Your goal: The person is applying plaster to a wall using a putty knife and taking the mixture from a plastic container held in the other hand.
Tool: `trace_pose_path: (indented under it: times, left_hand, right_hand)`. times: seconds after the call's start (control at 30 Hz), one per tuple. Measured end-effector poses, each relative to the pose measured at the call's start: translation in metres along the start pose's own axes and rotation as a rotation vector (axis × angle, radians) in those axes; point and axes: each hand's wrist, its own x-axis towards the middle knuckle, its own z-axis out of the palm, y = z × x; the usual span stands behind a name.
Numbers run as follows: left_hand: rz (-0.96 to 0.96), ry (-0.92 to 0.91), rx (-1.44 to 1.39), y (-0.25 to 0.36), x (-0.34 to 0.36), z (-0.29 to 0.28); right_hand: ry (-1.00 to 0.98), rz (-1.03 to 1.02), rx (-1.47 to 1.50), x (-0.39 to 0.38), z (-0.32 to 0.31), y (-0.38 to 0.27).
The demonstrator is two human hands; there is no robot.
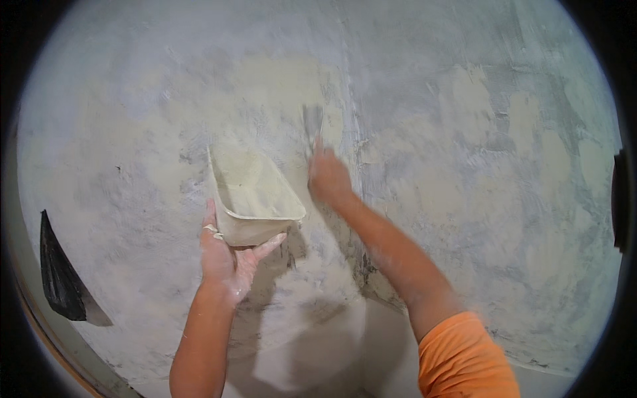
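My left hand [229,255] is wrapped round the underside of a white, tapered tub [255,229], tilted so that its inside shows. Pale filler paste [255,182] coats the inside of the tub, and smears of it stick to my fingers. Up and to the right, my right hand [330,176] grips a putty knife [312,123] by its handle. The blade points upward against the patchy plastered wall [285,79]; motion blurs it, and I cannot tell how firmly it touches. Most of the handle is hidden in my fist.
A corner line [352,86] runs down the wall just right of the knife. On the left hangs a black plastic bag [61,272]. Pale filler patches [524,123] mark the grey right-hand wall. A dark object [620,199] stands at the far right rim.
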Motion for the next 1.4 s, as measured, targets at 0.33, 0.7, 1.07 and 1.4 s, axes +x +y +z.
trace_pose_path:
  times: [0.33,0.7,1.07,1.4]
  left_hand:
    - [-0.011,-0.108,0.156,0.039,0.031,-0.029]
    - [-0.052,-0.097,0.073,0.023,0.050,-0.050]
    - [0.155,-0.085,0.092,0.004,0.085,-0.111]
    - [0.083,-0.107,0.142,-0.014,0.054,-0.059]
  right_hand:
    - [0.004,0.053,0.106,-0.147,0.020,0.006]
    - [0.162,-0.109,-0.057,0.117,-0.013,-0.057]
    - [-0.102,0.000,-0.035,-0.081,0.148,0.005]
    - [-0.073,-0.209,-0.069,-0.073,0.020,0.044]
